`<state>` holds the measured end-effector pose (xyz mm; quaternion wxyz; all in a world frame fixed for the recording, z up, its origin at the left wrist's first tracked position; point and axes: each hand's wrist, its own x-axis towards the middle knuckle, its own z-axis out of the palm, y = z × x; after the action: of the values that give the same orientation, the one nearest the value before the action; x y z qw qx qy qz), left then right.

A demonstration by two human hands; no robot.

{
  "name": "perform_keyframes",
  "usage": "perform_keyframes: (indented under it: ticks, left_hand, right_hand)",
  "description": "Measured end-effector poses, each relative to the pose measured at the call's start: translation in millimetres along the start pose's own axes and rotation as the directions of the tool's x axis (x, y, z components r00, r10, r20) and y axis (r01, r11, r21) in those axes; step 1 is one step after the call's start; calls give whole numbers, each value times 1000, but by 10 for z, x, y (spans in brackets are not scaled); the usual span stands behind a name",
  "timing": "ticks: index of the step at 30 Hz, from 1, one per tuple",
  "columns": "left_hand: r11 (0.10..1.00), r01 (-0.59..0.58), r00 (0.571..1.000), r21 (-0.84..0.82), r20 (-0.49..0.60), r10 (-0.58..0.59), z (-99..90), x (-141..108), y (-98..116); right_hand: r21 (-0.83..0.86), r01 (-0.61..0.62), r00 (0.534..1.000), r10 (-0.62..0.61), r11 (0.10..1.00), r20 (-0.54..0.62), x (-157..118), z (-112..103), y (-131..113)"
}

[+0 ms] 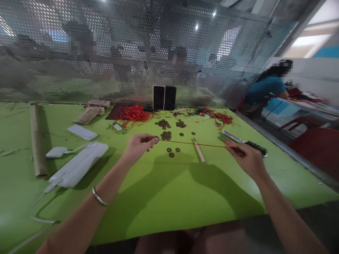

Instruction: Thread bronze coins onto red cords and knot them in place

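A green tabletop (pixel 164 197) fills the frame's lower half. At its center, the left hand (pixel 140 146) pinches a dark disc (pixel 156 139), and the right hand (pixel 247 158) grips the red cord (pixel 196 143) stretched between them.

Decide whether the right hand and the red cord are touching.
Touching: the head view shows the right hand pinching the red cord between its fingertips.

a white power strip (pixel 79 165) lies at the left of the tabletop (pixel 159 211), with a white plug (pixel 56 152) beside it and a long tube (pixel 38 141) farther left. two phones stand upright against the perforated metal screen (pixel 127 53).
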<state>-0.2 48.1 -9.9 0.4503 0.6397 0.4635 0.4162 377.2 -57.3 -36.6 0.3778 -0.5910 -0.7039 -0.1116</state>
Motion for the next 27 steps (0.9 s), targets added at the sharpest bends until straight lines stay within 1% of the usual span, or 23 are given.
perform_keyframes:
  ticks: [4, 6, 9, 12, 15, 19, 23, 27]
  left_hand:
    - [990, -12, 998, 139, 61, 4, -30, -34, 52]
    - [984, -23, 998, 177, 66, 11, -74, -23, 54]
    - [976, -29, 998, 216, 62, 16, -161, 22, 32]
    - [972, -17, 999, 236, 44, 7, -248, 75, 10]
    - [971, 14, 1000, 238, -7, -13, -332, 106, 11]
    - [971, 31, 998, 236, -56, -19, -427, 113, 41]
    - [973, 66, 994, 220, -103, -44, -481, 120, 71]
    - [975, 78, 984, 207, -172, -42, -519, 128, 104]
  right_hand:
    - [64, -135, 989, 131, 989, 61, -214, -49, 149]
    - [102, -186, 979, 177, 977, 98, -285, -56, 204]
    - [138, -250, 963, 231, 958, 139, -331, -59, 257]
    - [169, -297, 948, 269, 940, 170, -321, -63, 270]
    - [205, -301, 947, 267, 931, 180, -283, -79, 252]
    - [237, -290, 953, 258, 927, 158, -222, -117, 210]
    - [228, -253, 963, 223, 940, 152, -156, -152, 152]
    - [214, -238, 969, 215, 947, 125, -76, -193, 76]
